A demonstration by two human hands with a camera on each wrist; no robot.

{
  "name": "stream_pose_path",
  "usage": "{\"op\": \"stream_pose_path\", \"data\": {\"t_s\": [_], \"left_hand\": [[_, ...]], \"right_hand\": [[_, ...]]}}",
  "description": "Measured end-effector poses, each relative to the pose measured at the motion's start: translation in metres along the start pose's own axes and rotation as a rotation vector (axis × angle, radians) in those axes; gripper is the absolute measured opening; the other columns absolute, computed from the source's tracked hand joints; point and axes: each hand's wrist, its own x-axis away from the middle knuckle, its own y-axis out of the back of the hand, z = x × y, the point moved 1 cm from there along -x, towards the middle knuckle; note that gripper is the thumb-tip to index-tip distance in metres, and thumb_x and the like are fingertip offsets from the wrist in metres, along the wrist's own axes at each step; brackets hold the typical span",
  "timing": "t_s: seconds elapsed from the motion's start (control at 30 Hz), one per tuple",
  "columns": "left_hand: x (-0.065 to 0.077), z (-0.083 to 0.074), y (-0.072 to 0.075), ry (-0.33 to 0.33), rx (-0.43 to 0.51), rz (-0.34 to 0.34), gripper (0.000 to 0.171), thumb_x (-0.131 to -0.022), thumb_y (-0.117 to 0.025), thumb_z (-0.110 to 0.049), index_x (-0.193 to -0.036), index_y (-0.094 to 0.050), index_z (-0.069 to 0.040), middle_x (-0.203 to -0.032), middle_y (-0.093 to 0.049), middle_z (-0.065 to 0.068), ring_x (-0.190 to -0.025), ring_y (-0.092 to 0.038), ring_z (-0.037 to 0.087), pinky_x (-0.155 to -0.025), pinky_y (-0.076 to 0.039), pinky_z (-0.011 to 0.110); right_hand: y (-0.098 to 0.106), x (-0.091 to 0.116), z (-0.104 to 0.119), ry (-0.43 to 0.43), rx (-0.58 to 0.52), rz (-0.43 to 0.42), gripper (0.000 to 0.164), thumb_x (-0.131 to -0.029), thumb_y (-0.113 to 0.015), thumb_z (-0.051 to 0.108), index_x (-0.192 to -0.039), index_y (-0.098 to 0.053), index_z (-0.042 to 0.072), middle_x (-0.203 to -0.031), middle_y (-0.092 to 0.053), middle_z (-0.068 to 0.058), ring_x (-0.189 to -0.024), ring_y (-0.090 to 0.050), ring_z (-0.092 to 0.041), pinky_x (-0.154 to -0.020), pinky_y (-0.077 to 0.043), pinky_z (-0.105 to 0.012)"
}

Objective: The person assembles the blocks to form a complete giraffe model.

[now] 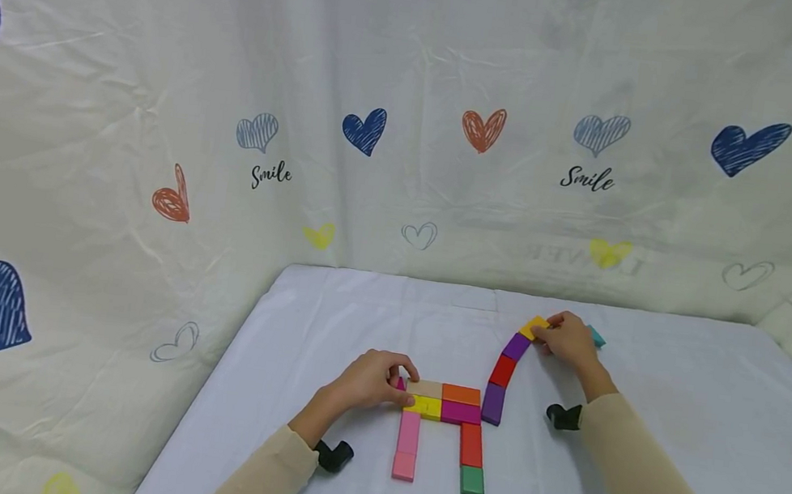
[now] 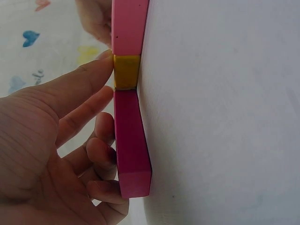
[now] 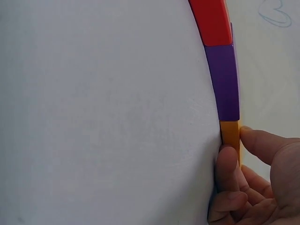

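Note:
Flat coloured blocks form a figure on the white cloth. My left hand (image 1: 373, 379) is at its left end, thumb on the yellow block (image 1: 427, 408) and index finger at the beige block (image 1: 426, 389). Its other fingers curl beside a magenta block (image 2: 133, 140) that sticks out at the end. Farther back, my right hand (image 1: 571, 342) pinches a yellow-orange block (image 3: 229, 133) at the top of a curved row. Below that block come a purple block (image 1: 516, 346), a red block (image 1: 502, 370) and another purple block (image 1: 493, 403).
A teal block (image 1: 597, 337) lies just beyond my right hand. The figure's body also has an orange block (image 1: 461, 395); pink blocks (image 1: 408, 432) and a red block ending in a green block (image 1: 472, 481) run toward me. A heart-printed sheet (image 1: 401, 199) hangs behind the table.

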Motion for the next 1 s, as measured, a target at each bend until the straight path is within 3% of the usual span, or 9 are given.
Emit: {"op": "stream_pose_path", "data": {"t_s": [1.0], "left_hand": [[-0.0007,0.0013,-0.0010,0.000,0.010,0.003,0.031,-0.083,-0.086,-0.034,-0.110,-0.073,-0.028,-0.073,-0.058,-0.005,-0.067,-0.052,0.011,-0.061,-0.040,0.023]], "right_hand": [[0.0050,0.0033,0.0028,-0.019,-0.008,0.007,0.056,-0.102,-0.061,0.034,-0.134,-0.046,-0.010,-0.106,-0.067,-0.020,-0.074,-0.065,-0.018,-0.069,-0.048,-0.028]]}}
